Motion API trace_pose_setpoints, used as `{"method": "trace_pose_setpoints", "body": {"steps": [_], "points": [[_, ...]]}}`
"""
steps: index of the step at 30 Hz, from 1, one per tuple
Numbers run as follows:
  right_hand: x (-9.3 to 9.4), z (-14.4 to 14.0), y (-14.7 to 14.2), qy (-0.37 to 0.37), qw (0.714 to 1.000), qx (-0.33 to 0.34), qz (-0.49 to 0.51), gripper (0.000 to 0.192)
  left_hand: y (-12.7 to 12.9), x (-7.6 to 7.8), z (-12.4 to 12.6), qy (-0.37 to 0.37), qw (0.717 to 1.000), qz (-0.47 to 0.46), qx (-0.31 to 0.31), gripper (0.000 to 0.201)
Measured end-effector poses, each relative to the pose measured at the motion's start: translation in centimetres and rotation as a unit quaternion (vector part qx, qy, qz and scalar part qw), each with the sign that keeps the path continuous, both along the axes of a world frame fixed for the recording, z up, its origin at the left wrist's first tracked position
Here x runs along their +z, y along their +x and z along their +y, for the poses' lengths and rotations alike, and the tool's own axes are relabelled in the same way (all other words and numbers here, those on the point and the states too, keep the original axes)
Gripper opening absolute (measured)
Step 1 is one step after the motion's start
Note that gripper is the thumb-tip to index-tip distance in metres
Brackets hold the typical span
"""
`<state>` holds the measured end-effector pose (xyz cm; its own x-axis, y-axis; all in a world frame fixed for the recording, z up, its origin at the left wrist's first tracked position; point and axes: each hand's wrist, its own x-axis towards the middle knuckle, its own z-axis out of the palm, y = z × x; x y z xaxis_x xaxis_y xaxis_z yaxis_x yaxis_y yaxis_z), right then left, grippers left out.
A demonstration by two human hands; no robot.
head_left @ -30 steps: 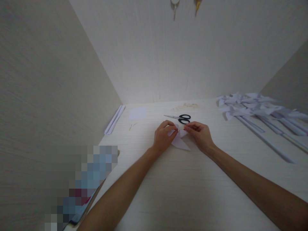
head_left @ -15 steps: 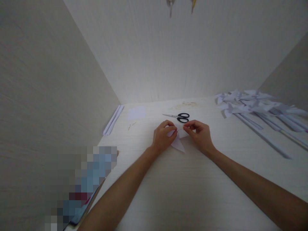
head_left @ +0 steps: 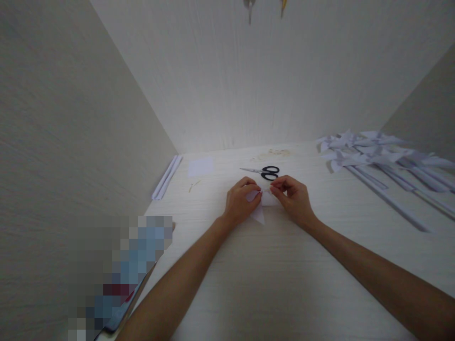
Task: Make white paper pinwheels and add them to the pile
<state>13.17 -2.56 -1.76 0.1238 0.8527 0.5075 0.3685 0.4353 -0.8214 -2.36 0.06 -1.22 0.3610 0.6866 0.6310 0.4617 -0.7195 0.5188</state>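
Seemingly unfinished, folded paper (head_left: 257,216) is pinched by the left fingers (head_left: 256,201), the hold of the right fingers (head_left: 280,195) unclear, with assembled pinwheels (head_left: 373,155) rightward of both, an unfolded sheet (head_left: 201,167) leftward.

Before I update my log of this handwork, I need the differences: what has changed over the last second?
The pointed flap of the white paper has swung leftward, toward the left hand. No clear grasp or release shows: that hand still grips the paper, and the right hand still has its fingertips pinched beside it. Scissors, square sheet and paper pinwheels stayed put.
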Motion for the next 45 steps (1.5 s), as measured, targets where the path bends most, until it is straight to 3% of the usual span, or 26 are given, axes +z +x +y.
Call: {"method": "trace_pose_setpoints", "body": {"steps": [5,11,45], "points": [[-0.05,0.41,0.11,-0.05,0.995,0.045,0.07,0.008,0.0,0.35,0.27,-0.047,0.996,-0.062,-0.051,0.005],[0.09,0.7,0.15,-0.09,0.981,0.077,0.156,0.011,0.0,0.54,0.37,-0.13,0.986,-0.084,-0.065,0.004],[-0.28,0.77,0.29,-0.124,0.968,0.107,0.191,0.014,0.04,0.83,0.29,-0.107,0.986,-0.072,-0.103,0.005]]}}
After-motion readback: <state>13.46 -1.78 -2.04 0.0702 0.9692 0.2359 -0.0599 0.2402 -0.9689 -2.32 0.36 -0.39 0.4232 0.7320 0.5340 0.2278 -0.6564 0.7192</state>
